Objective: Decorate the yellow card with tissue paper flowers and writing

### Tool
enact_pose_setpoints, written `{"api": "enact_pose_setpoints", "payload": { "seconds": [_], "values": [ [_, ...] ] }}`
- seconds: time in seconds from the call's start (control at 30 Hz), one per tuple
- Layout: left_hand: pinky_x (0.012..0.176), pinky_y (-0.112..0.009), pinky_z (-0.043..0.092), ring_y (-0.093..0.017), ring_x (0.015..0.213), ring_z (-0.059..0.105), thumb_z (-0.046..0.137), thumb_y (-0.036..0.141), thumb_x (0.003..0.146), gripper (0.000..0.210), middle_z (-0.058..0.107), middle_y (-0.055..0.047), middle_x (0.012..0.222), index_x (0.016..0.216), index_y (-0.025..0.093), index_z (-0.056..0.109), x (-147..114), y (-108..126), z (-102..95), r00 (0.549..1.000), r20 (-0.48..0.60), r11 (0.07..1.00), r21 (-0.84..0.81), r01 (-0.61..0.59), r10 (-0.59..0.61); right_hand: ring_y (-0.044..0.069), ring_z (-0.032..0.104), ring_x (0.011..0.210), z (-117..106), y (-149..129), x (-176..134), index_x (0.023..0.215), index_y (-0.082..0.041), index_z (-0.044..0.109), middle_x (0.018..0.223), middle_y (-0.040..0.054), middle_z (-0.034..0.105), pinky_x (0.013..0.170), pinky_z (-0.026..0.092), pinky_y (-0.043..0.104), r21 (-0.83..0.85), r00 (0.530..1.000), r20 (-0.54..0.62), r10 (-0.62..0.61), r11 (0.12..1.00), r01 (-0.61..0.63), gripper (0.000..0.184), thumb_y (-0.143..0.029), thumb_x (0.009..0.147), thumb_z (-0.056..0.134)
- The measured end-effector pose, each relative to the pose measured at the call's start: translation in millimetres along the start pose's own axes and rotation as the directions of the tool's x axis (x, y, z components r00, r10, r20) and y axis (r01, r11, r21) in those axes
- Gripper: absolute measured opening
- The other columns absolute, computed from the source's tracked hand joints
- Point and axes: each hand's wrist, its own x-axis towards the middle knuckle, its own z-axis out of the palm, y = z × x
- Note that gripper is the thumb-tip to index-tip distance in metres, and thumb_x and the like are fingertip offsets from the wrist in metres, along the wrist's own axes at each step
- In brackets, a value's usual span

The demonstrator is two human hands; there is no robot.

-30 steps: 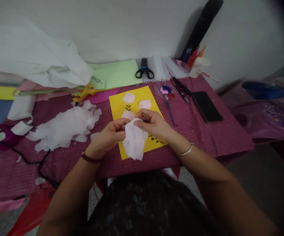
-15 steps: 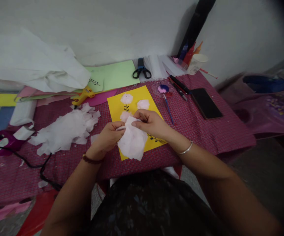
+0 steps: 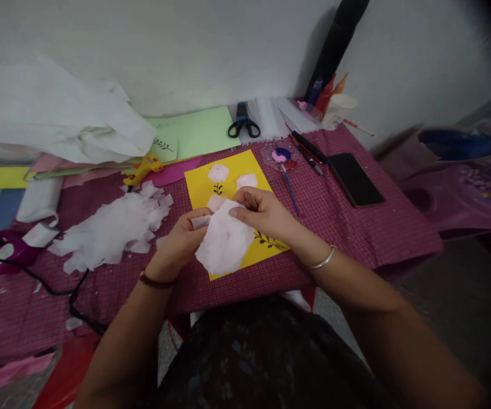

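Note:
Above the yellow sheet I hold a round, layered flower of pale pinkish-white tissue paper. My right hand is closed, pinching its upper edge between thumb and fingers. At its left side my left hand is also closed, with a bit of white tissue paper between thumb and forefinger; whether that bit belongs to the flower I cannot tell. Smaller pale flowers and dark painted leaf sprigs lie on the sheet, partly hidden by my hands.
Left lies a heap of white tissue pieces, with a yellow glue gun behind it and a black cable nearby. Scissors rest at the back. Right are a paint palette, a blue brush, pens and a phone.
The tissue flower has turned and shifted slightly left, showing more of its layered face. My left hand has moved a little left and its thumb and forefinger have parted somewhat.

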Motion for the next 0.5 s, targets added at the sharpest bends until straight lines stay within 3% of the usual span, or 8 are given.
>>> {"api": "enact_pose_setpoints", "payload": {
  "seconds": [0.23,0.4,0.5],
  "values": [
    [0.043,-0.017,0.04,-0.007,0.048,0.054,0.082,0.019,0.058,0.03,0.064,0.005,0.065,0.082,0.02,0.064,1.7,-1.7,0.3,0.998,0.053,0.997,-0.07,-0.039,0.043,0.009,0.033,0.057,-1.8,-0.6,0.1,0.073,-0.019,0.049,0.062,-0.006,0.039,0.051,0.027,0.025,-0.055,1.0,0.017,0.01,0.998,-0.009,0.016,-0.027,0.081,0.061],
    [0.043,-0.017,0.036,-0.006,0.046,0.048,0.081,0.019,0.06,0.016,0.06,0.004,0.057,0.067,0.017,0.067,1.1,-2.4,-0.3,0.998,0.039,0.999,-0.018,-0.044,0.045,0.01,0.04,0.063,-0.3,-1.0,-0.3,0.081,-0.019,0.052,0.073,-0.0028,0.051,0.054,0.033,0.024,-0.07,0.999,0.047,-0.006,0.997,0.009,0.02,-0.032,0.077,0.067],
    [0.042,-0.017,0.034,-0.006,0.045,0.046,0.08,0.022,0.062,0.014,0.06,0.003,0.057,0.068,0.016,0.069,-0.4,-3.1,0.2,0.999,0.045,0.998,0.053,-0.016,0.013,0.009,0.041,0.062,1.9,0.1,-1.4,0.083,-0.019,0.054,0.073,-0.0031,0.051,0.054,0.033,0.024,-0.075,0.997,0.074,-0.015,0.997,0.021,0.021,-0.03,0.075,0.069]
  ]
}}
